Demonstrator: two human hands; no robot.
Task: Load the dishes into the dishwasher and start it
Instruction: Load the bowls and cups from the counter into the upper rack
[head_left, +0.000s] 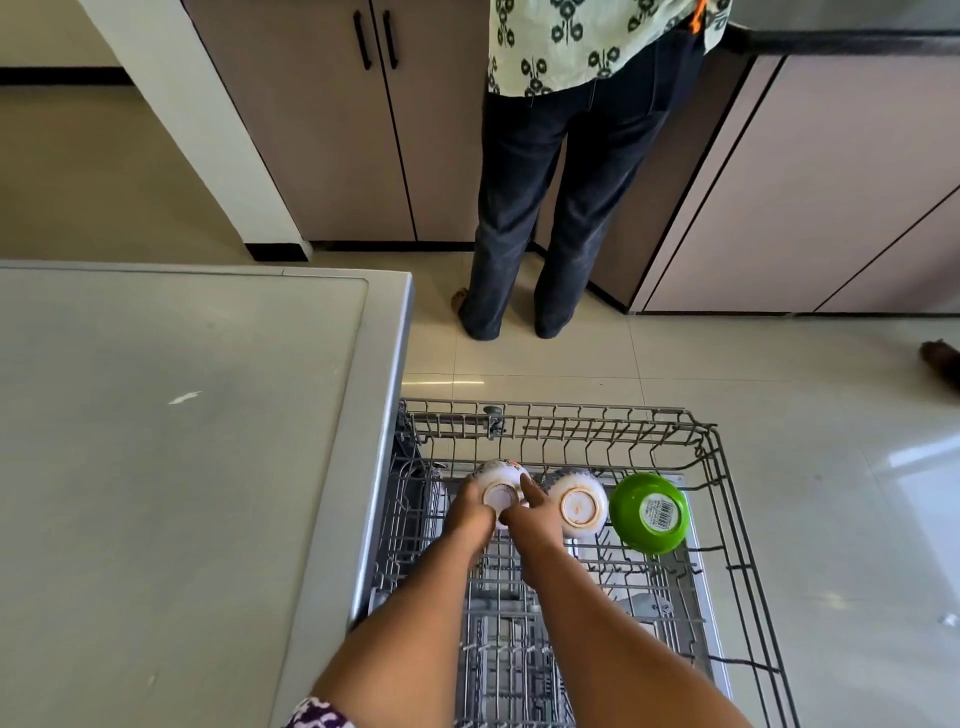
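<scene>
Head view: my left hand (467, 514) & right hand (535, 522) both grip the white bowl (500, 486), upside down, at far end of pulled-out rack (727, 519). Just right: 2nd white bowl (579, 503), then green bowl (649, 512), both inverted. Grey dishwasher top (182, 441) on left, tiled floor (805, 389), another person's legs (540, 208) by the cabinets (322, 130).

The hands (501, 514) hide the near side of the white bowl (497, 480).
</scene>
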